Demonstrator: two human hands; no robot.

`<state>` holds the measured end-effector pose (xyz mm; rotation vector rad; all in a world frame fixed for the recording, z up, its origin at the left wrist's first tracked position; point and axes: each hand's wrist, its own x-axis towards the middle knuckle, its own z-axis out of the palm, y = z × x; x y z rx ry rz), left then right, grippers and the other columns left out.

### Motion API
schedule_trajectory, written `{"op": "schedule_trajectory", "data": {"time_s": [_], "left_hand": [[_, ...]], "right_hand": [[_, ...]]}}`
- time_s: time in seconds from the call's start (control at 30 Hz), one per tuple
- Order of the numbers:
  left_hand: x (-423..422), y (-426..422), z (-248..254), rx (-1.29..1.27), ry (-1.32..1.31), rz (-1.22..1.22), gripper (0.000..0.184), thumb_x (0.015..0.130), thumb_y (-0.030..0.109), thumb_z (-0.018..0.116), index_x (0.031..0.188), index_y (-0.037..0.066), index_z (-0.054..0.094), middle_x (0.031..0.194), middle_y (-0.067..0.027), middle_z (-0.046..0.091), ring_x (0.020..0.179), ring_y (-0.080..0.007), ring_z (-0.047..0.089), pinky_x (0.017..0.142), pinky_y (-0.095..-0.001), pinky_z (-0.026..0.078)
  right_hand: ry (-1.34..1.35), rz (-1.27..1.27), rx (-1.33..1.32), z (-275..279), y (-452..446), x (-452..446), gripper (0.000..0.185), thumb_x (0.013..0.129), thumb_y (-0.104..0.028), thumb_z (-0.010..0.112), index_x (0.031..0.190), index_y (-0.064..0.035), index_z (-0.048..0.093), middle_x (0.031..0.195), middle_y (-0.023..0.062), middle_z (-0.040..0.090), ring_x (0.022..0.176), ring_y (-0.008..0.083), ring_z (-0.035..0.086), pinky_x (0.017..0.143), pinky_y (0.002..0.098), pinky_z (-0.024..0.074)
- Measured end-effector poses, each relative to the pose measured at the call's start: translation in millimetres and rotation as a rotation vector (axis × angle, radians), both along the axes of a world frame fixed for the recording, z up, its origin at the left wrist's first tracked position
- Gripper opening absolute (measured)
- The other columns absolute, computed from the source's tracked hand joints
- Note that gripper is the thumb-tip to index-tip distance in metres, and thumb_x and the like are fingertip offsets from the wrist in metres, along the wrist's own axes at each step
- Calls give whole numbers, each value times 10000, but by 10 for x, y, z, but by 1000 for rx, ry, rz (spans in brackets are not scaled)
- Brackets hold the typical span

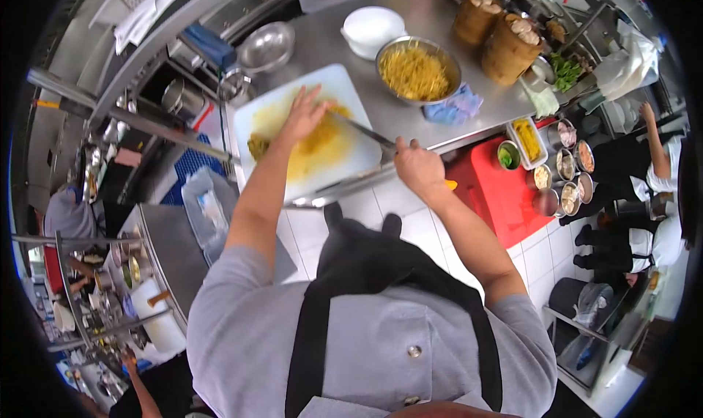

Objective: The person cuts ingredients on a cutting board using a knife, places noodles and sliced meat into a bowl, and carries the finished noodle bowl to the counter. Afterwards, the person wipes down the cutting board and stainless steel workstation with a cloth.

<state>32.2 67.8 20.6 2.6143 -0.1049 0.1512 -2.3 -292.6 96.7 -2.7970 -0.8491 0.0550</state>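
My right hand (419, 170) is closed round the handle of a knife, at the front edge of the steel counter. Its blade (362, 131) reaches left over a white cutting board (340, 81). My left hand (302, 116) lies flat with spread fingers by the blade's far end; whether it presses on the blade I cannot tell. Finely chopped yellow food (316, 141) lies under and beside that hand, and yellow juice stains the board. A darker clump (258, 147) sits at the board's left side.
Behind the board stand a steel bowl of yellow shreds (416, 74), a white bowl (372, 30) and an empty-looking steel bowl (266, 47). A blue cloth (454, 106) and bamboo steamers (511, 52) are further right. Several ingredient tubs adjoin a red board (480, 191). Other people stand at both sides.
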Motion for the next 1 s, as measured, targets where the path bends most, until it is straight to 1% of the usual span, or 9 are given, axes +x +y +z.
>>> {"op": "schedule_trajectory", "data": {"time_s": [0.13, 0.27, 0.33, 0.43, 0.5, 0.53, 0.67, 0.83, 1.0], "left_hand": [[214, 192, 51, -563, 265, 363, 402, 993, 418, 538, 1313, 217, 675, 1457, -91, 547, 1446, -379, 344, 1180, -458, 303], [302, 52, -103, -250, 166, 448, 388, 927, 315, 601, 1256, 132, 693, 1315, -148, 641, 1321, -375, 497, 1090, -449, 410], [348, -89, -174, 239, 189, 425, 401, 858, 241, 632, 1204, 47, 690, 1276, -221, 638, 1269, -383, 533, 1055, -423, 452], [320, -289, -51, 198, 284, 444, 515, 821, 286, 679, 1264, 25, 662, 1304, -266, 612, 1258, -380, 554, 1064, -402, 455], [225, -443, 164, 59, 312, 411, 546, 785, 300, 718, 1253, 25, 667, 1316, -273, 601, 1271, -383, 543, 1074, -399, 446], [202, -498, 248, -76, 336, 371, 579, 749, 315, 757, 1243, 24, 671, 1328, -281, 590, 1283, -385, 533, 1085, -396, 438], [312, -567, -11, 23, 210, 392, 631, 695, 319, 805, 1235, 21, 672, 1277, -244, 639, 1216, -346, 597, 1065, -386, 460], [383, -615, 44, -83, 47, 505, 527, 719, 244, 811, 1170, 4, 683, 1020, -118, 756, 906, -254, 724, 855, -343, 548], [910, -1058, 770, -551, -123, 351, 349, 795, 128, 745, 1130, 41, 711, 995, -83, 761, 880, -137, 710, 789, -285, 536]], "right_hand": [[83, 28, 85, 21, -90, -34, 194, 971, -218, 541, 1032, -36, 576, 816, 284, 677, 745, 443, 692, 642, 542, 565], [143, 8, 229, -353, 76, 181, 292, 996, -246, 518, 1187, -45, 610, 839, 301, 688, 737, 462, 687, 670, 538, 572], [120, 20, 317, -545, 123, 237, 344, 998, -241, 511, 1275, -57, 601, 851, 301, 690, 728, 472, 681, 677, 540, 570], [150, -28, 364, -514, 158, 223, 420, 996, -227, 497, 1382, -70, 553, 838, 286, 697, 671, 439, 691, 668, 513, 577], [581, -153, 481, -329, 201, 101, 403, 994, -211, 476, 1356, -68, 580, 793, 276, 693, 596, 377, 695, 626, 476, 581], [581, -155, 481, -329, 251, 77, 403, 994, -211, 476, 1356, -68, 580, 793, 276, 693, 596, 377, 695, 626, 476, 581], [702, -141, 521, -409, 451, 177, 399, 997, -213, 473, 1352, -79, 597, 744, 230, 690, 522, 299, 675, 579, 429, 578], [773, -64, 543, -197, 417, 379, 415, 1000, -223, 475, 1382, -94, 577, 743, 217, 687, 511, 297, 666, 575, 435, 572], [330, -39, 579, 521, -8, 528, 344, 973, -209, 503, 1253, -49, 622, 776, 225, 694, 612, 310, 701, 618, 453, 563]]}}
